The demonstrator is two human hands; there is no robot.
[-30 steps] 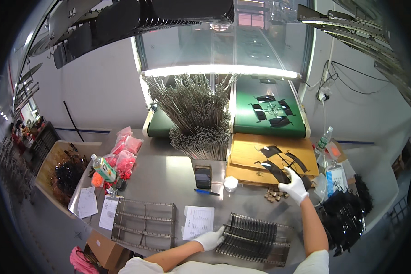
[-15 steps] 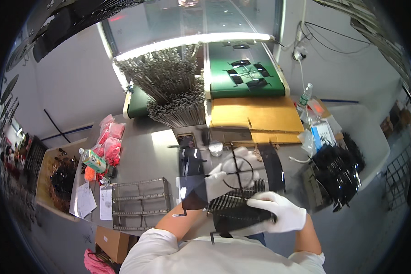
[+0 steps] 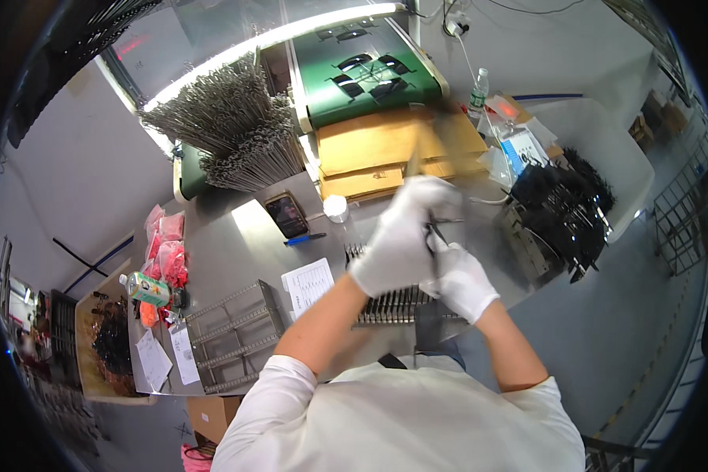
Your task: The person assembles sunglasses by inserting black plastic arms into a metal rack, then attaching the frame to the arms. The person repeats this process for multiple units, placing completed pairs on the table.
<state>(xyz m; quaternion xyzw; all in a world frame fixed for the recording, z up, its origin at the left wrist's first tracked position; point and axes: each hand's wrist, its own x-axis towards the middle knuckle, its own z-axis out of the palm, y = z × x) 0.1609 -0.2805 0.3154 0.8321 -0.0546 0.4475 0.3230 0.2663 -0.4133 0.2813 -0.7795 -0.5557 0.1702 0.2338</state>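
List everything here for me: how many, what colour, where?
Blurred piece: one, dark, at the hands
Slotted rack: one, dark, below the hands
Wire rack: one, grey, table's left
Steel table: one, grey, centre
Wire hooks: many, grey, upper left
Conveyor belt: at least one, green, top
Curved panels: several, black, on the belt
Cardboard sheets: several, tan, before the belt
Smartphone: one, black, centre
Pen: one, blue, beside the smartphone
Tub: one, white, centre
Bottles: two, green labels, left and right
Bags: several, pink, left
Papers: three, white, by the wire rack
Bins: two, beige left, white right
Heaped pieces: uncounted, black, right
Box: one, brown, floor
Tube lamp: one, white, top
Left hand: one, white glove, centre
Right hand: one, white glove, centre
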